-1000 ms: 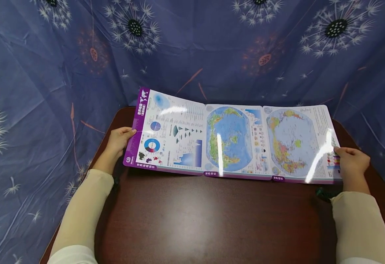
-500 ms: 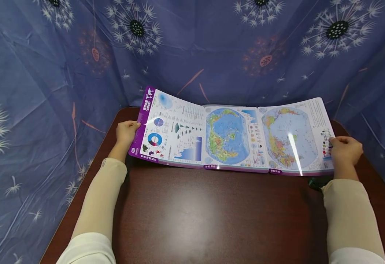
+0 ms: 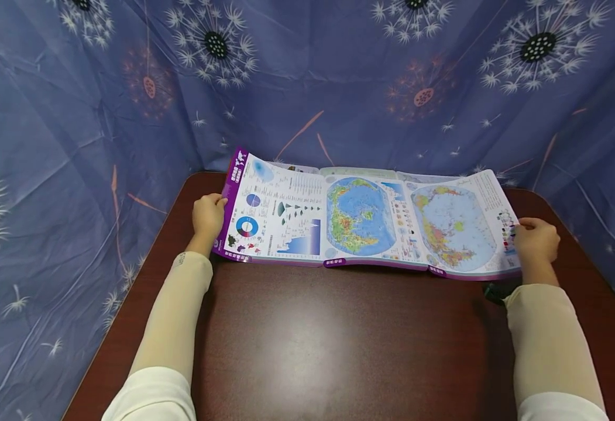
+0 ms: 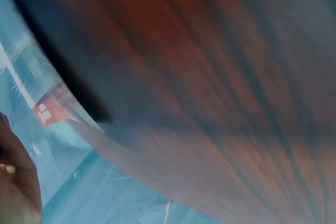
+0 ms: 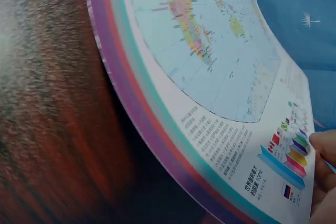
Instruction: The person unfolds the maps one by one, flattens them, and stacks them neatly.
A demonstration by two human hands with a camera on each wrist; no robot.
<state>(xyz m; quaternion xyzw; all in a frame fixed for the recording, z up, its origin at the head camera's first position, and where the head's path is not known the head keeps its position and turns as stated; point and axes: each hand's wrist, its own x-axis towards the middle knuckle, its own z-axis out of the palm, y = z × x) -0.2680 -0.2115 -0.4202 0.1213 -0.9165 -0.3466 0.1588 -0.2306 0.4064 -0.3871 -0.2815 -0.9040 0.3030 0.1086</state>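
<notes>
A folding world map (image 3: 365, 216) with a purple edge stretches between both hands at the far part of the table, its printed panels turned up and its two outer ends lifted. My left hand (image 3: 208, 217) pinches the purple left end. At the other end, my right hand (image 3: 538, 241) pinches the right edge; the right wrist view shows its thumb (image 5: 323, 142) on the printed face of the map (image 5: 210, 108). Behind the upper edge, more of the folded sheet shows. The left wrist view is mostly blurred, with part of the left hand (image 4: 18, 182) at its edge.
The dark brown wooden table (image 3: 339, 339) extends in front of the map, with a bright light reflection on it. A blue curtain (image 3: 307, 88) printed with dandelions hangs close behind and to the left. A small dark green object (image 3: 494, 293) shows beside the right wrist.
Both hands have moved inward, the left one to the right and the right one to the left. The map's span has narrowed, its ends curve more, and folded layers now show behind its upper edge.
</notes>
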